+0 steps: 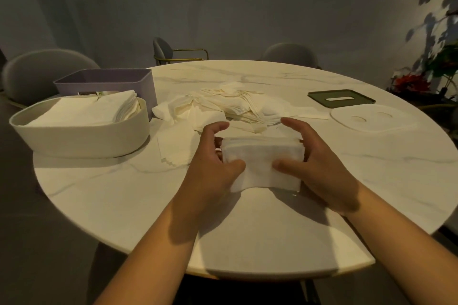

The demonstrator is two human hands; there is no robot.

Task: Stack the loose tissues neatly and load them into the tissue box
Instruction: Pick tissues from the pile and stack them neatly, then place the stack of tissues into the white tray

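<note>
A small stack of white tissues (262, 156) is held between my two hands just above the marble table (124, 193). My left hand (210, 163) grips its left end, thumb on top. My right hand (319, 163) grips the right end the same way. Behind the stack lies a loose heap of tissues (228, 106). At the left stands a cream oval tissue box (81, 138) with a pile of tissues (86, 109) inside. A lavender box (146, 86) stands behind it.
A green lid with a slot (342, 98) and a white oval lid (371, 119) lie at the right. A single flat tissue (173, 146) rests beside the cream box. Grey chairs (49, 69) ring the far side. A plant (441, 62) stands at the right.
</note>
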